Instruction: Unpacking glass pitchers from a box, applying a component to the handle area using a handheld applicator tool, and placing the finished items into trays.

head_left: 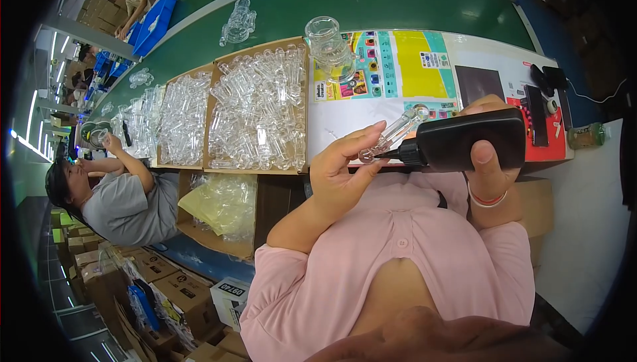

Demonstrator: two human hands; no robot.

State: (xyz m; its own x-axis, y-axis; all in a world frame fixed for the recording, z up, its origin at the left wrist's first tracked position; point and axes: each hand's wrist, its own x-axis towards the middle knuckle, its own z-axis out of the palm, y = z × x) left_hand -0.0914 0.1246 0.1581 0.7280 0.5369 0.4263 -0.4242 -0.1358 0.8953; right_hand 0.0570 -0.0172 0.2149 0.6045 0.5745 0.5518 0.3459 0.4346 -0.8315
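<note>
My left hand [345, 175] pinches a clear glass tube piece [398, 130] with a rounded end, held at a slant over the table's front edge. In my right hand [492, 163] lies a black squeeze bottle [472, 139], tipped on its side with the thumb across it. Its narrow black nozzle [391, 154] points left and reaches the near end of the glass piece; whether the two touch I cannot tell. Just beyond stands a larger clear glass vessel [330, 50] with a round open mouth, on printed sheets.
Left of me, cardboard trays [306, 106] hold many clear glass tubes [259, 110]. A green conveyor belt [391, 3] runs behind, carrying another glass piece [237, 22]. A phone [536, 115] and a jar [587, 136] are at the right. A co-worker [133, 203] sits at the left.
</note>
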